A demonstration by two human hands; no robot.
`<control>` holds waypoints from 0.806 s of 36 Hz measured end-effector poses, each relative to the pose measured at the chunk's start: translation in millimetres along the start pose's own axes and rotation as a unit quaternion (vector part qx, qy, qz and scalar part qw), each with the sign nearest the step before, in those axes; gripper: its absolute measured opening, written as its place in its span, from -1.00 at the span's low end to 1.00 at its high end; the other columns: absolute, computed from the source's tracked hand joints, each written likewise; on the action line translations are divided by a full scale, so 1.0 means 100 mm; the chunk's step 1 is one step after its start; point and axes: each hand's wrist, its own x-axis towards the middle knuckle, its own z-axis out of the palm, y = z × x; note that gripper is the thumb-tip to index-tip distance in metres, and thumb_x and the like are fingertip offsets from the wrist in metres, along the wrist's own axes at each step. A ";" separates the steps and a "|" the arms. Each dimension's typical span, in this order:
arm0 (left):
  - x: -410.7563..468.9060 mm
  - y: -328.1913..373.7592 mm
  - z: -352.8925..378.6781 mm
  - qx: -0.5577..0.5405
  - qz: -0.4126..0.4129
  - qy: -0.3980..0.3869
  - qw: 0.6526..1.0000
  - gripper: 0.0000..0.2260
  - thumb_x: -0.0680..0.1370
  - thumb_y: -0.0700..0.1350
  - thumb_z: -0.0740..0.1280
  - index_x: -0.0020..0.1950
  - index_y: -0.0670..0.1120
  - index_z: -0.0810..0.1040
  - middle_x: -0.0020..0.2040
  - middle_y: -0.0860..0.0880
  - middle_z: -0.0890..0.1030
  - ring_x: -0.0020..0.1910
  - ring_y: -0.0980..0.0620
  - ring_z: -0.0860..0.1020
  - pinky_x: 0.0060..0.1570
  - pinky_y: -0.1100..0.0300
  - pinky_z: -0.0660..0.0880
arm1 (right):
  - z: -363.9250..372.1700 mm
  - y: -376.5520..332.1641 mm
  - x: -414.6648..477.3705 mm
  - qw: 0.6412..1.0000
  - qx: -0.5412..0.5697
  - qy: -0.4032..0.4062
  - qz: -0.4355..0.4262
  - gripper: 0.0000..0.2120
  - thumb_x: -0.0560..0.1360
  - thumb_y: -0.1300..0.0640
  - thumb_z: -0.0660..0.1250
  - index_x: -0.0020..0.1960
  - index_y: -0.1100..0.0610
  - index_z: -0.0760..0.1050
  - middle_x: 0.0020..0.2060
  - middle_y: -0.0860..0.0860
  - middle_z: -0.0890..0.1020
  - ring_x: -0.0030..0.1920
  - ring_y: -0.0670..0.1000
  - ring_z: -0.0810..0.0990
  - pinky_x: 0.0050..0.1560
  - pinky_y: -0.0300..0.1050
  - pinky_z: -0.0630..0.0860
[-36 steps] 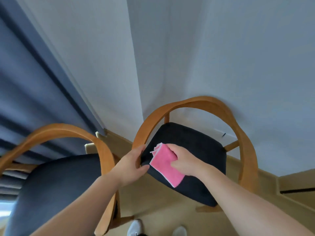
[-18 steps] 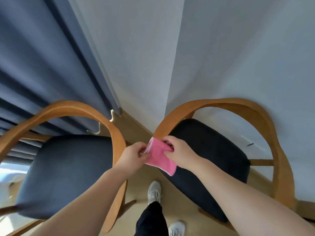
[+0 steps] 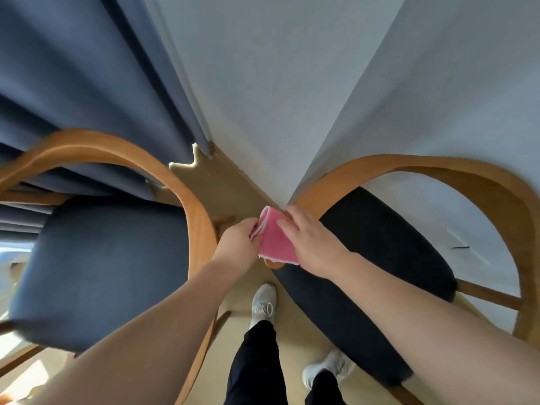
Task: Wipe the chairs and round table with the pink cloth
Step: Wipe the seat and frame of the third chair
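Far left, dark blue curtain point(image 3: 73, 83) hangs to the floor point(image 3: 222, 182) behind the left chair point(image 3: 102, 273), which has a blue-grey seat; its curved wooden rail point(image 3: 198, 226) arcs over just beside the left forearm. Narrow strip of bare floor between the two chairs, with the person's white shoes point(image 3: 263, 302) and dark trouser legs standing in it. Left hand point(image 3: 238, 244) in that gap, grip closed to a pinch on the pink cloth's left edge. Pink cloth point(image 3: 276, 241) is draped over the front end of the right chair's wooden rail, between both hands. Right hand point(image 3: 312, 244) has its grip wrapped over the cloth's right side, fingers on top, thumb hidden. Right chair point(image 3: 380, 252), black seat, sits under the right forearm, its rail looping round to the frame's right edge. Pale wall point(image 3: 292, 83) corner close behind both chairs, so little room at the back; open room is toward the person.
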 end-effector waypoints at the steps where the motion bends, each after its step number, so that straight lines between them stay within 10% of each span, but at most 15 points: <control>1: 0.00 -0.02 0.01 -0.004 0.001 0.001 1.000 -0.87 0.58 -0.16 0.20 0.00 0.02 0.51 -0.22 0.09 0.55 -0.26 0.18 0.50 -0.38 0.41 0.34 | 0.01 0.03 0.01 0.999 -0.023 -0.010 -0.046 -0.32 0.45 0.19 0.46 0.47 0.21 0.22 0.51 0.20 0.12 0.50 0.19 0.10 0.45 0.02 0.17; 4: -0.04 -0.08 0.03 -0.021 -0.013 -0.002 1.000 -0.81 0.60 -0.15 0.14 0.00 0.07 0.52 -0.22 0.10 0.58 -0.24 0.14 0.53 -0.28 0.30 0.44 | 0.05 0.13 0.06 0.983 -0.064 -0.055 -0.164 -0.39 0.51 0.21 0.36 0.50 0.21 0.21 0.55 0.16 0.12 0.55 0.13 0.03 0.45 -0.07 -0.14; 16: -0.25 -0.20 0.08 0.046 -0.030 0.055 0.997 -0.70 0.59 -0.23 0.14 0.24 -0.03 0.53 0.16 0.03 0.56 0.11 0.06 0.50 0.01 0.29 0.37 | 0.18 0.26 0.33 0.940 -0.168 -0.070 -0.290 -0.44 0.52 -0.03 0.27 0.47 0.11 0.27 0.41 0.09 0.35 0.38 0.15 0.31 0.31 0.09 0.37; 22: -0.32 -0.28 0.11 0.055 -0.026 0.112 0.992 -0.72 0.58 -0.25 0.17 0.20 -0.06 0.56 0.19 0.01 0.57 0.15 0.10 0.50 0.04 0.34 0.33 | 0.33 0.27 0.44 0.910 -0.210 -0.044 -0.355 -0.46 0.64 -0.08 -0.03 0.49 0.21 0.29 0.44 0.14 0.38 0.47 0.14 0.27 0.49 0.11 0.12; 29: -0.35 -0.38 0.15 0.072 -0.038 0.121 0.989 -0.73 0.58 -0.24 0.18 0.19 -0.01 0.56 0.16 0.06 0.57 0.10 0.17 0.49 0.04 0.36 0.35 | 0.46 0.32 0.54 0.942 -0.145 0.024 -0.303 -0.54 0.67 -0.06 -0.14 0.20 0.14 0.45 -0.04 0.02 0.56 -0.02 0.10 0.51 0.34 0.05 0.28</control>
